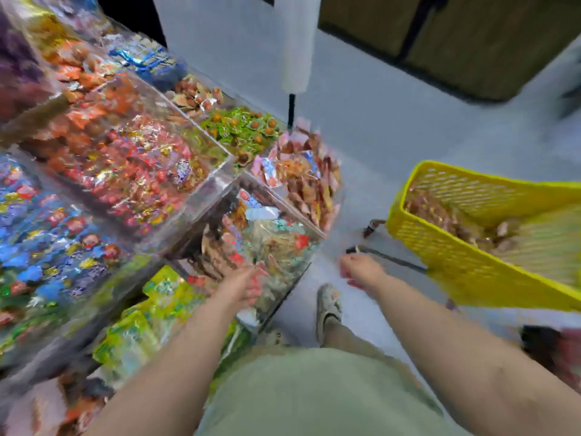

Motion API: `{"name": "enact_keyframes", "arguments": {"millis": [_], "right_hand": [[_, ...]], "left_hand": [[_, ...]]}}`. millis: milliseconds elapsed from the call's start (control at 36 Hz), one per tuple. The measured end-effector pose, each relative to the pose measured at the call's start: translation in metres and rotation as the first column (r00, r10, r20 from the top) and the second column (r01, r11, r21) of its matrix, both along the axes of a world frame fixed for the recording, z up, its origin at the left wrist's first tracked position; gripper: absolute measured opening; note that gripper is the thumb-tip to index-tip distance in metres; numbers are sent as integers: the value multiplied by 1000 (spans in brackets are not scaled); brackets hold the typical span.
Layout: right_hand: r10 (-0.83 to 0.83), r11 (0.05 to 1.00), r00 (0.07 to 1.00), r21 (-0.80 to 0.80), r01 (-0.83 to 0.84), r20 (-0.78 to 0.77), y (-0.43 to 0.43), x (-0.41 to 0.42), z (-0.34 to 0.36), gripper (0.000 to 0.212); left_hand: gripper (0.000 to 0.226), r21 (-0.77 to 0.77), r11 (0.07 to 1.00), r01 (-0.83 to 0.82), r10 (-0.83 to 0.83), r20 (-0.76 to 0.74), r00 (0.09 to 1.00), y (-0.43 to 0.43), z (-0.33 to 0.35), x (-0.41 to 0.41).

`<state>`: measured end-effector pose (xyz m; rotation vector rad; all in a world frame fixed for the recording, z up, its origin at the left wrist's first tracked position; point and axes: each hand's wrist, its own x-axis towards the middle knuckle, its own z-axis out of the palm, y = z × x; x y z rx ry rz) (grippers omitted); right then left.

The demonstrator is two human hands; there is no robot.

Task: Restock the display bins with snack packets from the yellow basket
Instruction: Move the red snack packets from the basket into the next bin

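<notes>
The yellow basket [440, 247] stands tilted at the right and holds a heap of brown snack packets [440, 218]. My left hand [242, 286] reaches into the near clear display bin [301, 221] and lies on its mixed packets [267, 237]. Motion blur hides whether its fingers grip anything. My right hand [361, 272] hangs over the floor between that bin and the basket, fingers curled downward. Red spots show at the fingertips, and I cannot tell whether it holds a packet.
Clear bins of wrapped sweets fill the left side: red ones [132, 171], green ones [242, 127], blue ones [56, 234], pink-brown ones [308, 171]. A black trolley frame [390, 259] sits under the basket. My shoe [328, 306] is on the grey floor.
</notes>
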<state>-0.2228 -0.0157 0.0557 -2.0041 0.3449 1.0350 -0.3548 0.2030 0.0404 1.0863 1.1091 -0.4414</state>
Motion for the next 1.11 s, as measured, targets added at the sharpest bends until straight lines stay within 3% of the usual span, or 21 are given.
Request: {"name": "enact_keyframes", "arguments": {"millis": [83, 167, 278, 389, 528, 722, 833, 1000, 1111], "right_hand": [[-200, 979, 974, -71, 193, -106, -75, -34, -11, 27], [-291, 952, 939, -149, 266, -184, -139, -71, -22, 32], [-536, 843, 806, -212, 495, -249, -204, -114, -35, 23], [-673, 740, 687, -218, 637, -274, -251, -126, -37, 19], [-729, 680, 625, -183, 710, -280, -310, -106, -38, 16], [-749, 657, 616, -149, 739, -243, -380, -52, -30, 7], [-750, 656, 621, -137, 742, -230, -400, -32, -29, 14], [-717, 689, 628, -168, 705, -303, -401, -16, -39, 18], [-710, 693, 615, -186, 697, -343, -395, 8, -43, 7]], "left_hand": [[28, 12, 996, 84, -82, -125, 989, -24, -17, -11], [25, 5, 981, 196, -190, -229, 955, -48, -32, -11], [21, -3, 952, 306, -293, -294, 910, -83, -37, 4], [19, 94, 819, 566, -511, -327, 795, -126, -34, 29], [13, 179, 680, 711, -625, -365, 690, -186, -40, 62], [15, 212, 678, 704, -646, -285, 708, -268, -43, 113], [18, 217, 663, 716, -667, -262, 697, -292, -38, 135], [10, 200, 663, 722, -650, -325, 687, -291, -44, 161], [25, 176, 641, 748, -658, -376, 652, -281, -49, 188]]}}
